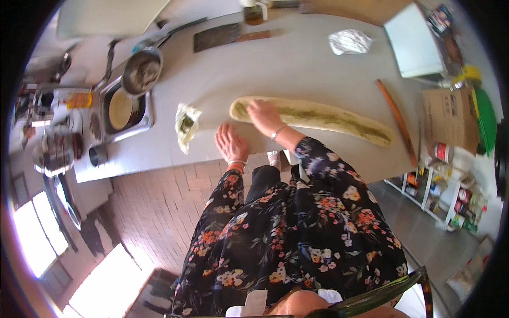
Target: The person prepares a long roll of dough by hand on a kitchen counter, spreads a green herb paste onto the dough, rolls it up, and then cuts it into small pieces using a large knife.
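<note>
A long strip of dough (334,115) lies across the worktop, with a green filling spread along its middle. My right hand (264,116) rests on the strip near its left end, fingers bent down over the filling; whether it pinches anything is hidden. Flat on the worktop just below that end is my left hand (230,146), fingers apart and holding nothing. A crumpled, pale wrapper (187,126) with green stuff in it lies left of my left hand.
A wooden rolling pin (397,121) lies at the right. Behind are a cleaver (217,37) and a crumpled clear plastic bag (350,42). At the left, a metal pot (142,72) stands at the sink (148,115), near a small dark cup (98,155). A cardboard box (449,117) stands far right.
</note>
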The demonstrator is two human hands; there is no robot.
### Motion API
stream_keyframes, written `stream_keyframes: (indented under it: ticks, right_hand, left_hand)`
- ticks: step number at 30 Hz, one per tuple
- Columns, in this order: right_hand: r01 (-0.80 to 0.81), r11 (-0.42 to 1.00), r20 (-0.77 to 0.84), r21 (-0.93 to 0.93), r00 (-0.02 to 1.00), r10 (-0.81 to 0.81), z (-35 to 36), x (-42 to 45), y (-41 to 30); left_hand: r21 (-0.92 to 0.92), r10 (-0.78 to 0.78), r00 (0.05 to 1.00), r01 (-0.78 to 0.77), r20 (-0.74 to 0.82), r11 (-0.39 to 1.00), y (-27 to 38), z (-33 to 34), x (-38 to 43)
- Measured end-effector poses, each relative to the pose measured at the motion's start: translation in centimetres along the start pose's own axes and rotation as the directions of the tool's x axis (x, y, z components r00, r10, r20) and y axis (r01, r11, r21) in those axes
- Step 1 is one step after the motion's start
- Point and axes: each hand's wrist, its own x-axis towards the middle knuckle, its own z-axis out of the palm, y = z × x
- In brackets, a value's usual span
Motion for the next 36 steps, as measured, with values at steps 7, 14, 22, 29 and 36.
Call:
stream_keyframes:
  ticks: [7, 14, 22, 29, 36]
  right_hand:
    - [0.085, 0.959, 0.305, -0.269, 0.952, 0.002, 3.5, 2.1, -2.5]
    - [-0.235, 0.971, 0.228, 0.051, 0.949, 0.218, -9.2, -6.6, 1.2]
    - [-0.353, 0.838, 0.112, -0.415, 0.895, 0.432, -16.4, -21.6, 12.5]
    - [-0.506, 0.722, 0.025, -0.472, 0.811, 0.585, -21.2, -27.3, 17.4]
    - [-0.559, 0.711, -0.058, -0.427, 0.801, 0.595, -25.6, -31.3, 21.8]
  left_hand:
    - [0.03, -0.062, 0.996, 0.063, -0.06, 0.998, -1.7, 2.1, -1.7]
    - [0.069, 0.084, 0.988, -0.076, -0.132, 0.995, -2.1, 2.2, -1.9]
    - [0.108, 0.093, 0.983, -0.076, -0.161, 0.991, -3.0, 2.8, -2.4]
    - [0.114, 0.1, 0.984, -0.083, -0.151, 0.99, -5.3, 4.0, -0.7]
    - [-0.049, 0.016, 0.999, -0.018, -0.052, 0.999, -4.2, 2.5, -1.3]
